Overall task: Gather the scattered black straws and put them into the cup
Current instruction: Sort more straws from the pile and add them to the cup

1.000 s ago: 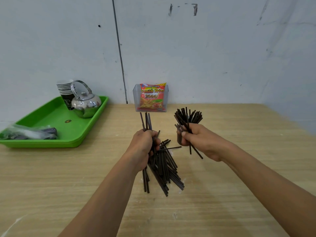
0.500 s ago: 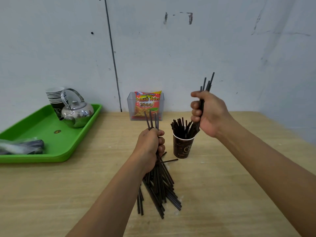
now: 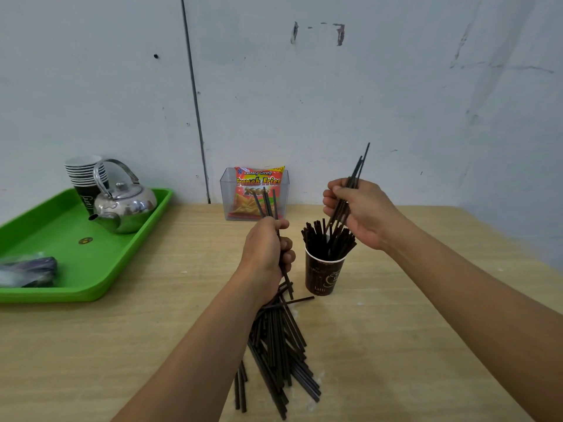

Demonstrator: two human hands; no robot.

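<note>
A dark brown paper cup stands upright on the wooden table, with many black straws poking out of it. My right hand is just above and right of the cup, closed on a few straws whose lower ends reach into the cup. My left hand is to the left of the cup and grips a big bundle of black straws. The bundle's lower ends fan out over the table under my forearm. One loose straw lies beside the cup's base.
A green tray sits at the left with a steel kettle, a stack of paper cups and a plastic packet. A clear box holding a snack bag stands against the wall behind the cup.
My right hand let go of the cup, lifted a few straws high, and now has lowered them with their ends in the cup. My left hand keeps its bundle.
</note>
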